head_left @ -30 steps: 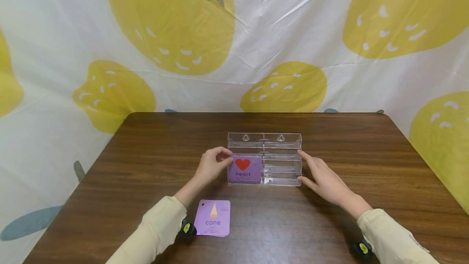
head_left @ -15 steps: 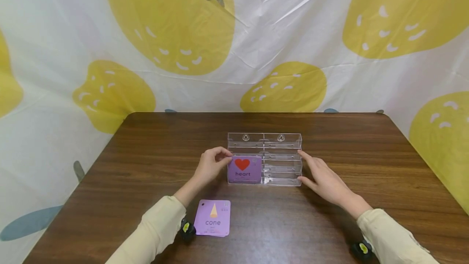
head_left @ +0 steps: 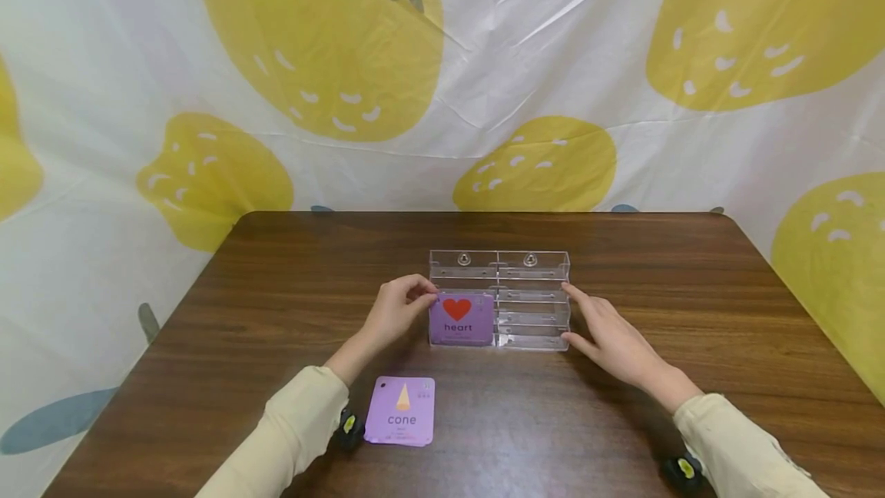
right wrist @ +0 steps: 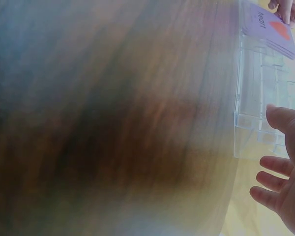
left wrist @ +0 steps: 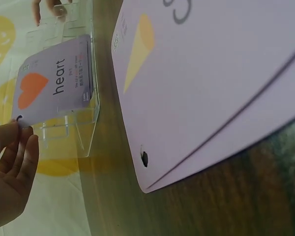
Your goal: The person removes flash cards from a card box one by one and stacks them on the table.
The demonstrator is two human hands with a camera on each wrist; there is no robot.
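A clear acrylic organizer (head_left: 532, 306) with several compartments stands mid-table. A purple "heart" card (head_left: 462, 318) stands upright in its front left compartment. My left hand (head_left: 423, 298) pinches that card's upper left corner. In the left wrist view the heart card (left wrist: 54, 83) sits in the organizer (left wrist: 69, 140), with my left hand (left wrist: 17, 142) at its corner. My right hand (head_left: 568, 315) rests with straight fingers against the organizer's right side; the right wrist view shows this right hand (right wrist: 280, 157) beside the organizer (right wrist: 258, 98). A small stack of purple cards topped by "cone" (head_left: 401, 410) lies near my left forearm.
The brown wooden table (head_left: 276, 306) has bare surface left, right and behind the organizer. A white cloth with yellow fruit shapes (head_left: 442, 75) hangs behind the table's far edge. The cone card (left wrist: 201, 83) fills much of the left wrist view.
The heart card has sunk very slightly lower in its compartment. My left forearm has shifted a little to the left. The right hand has not moved.
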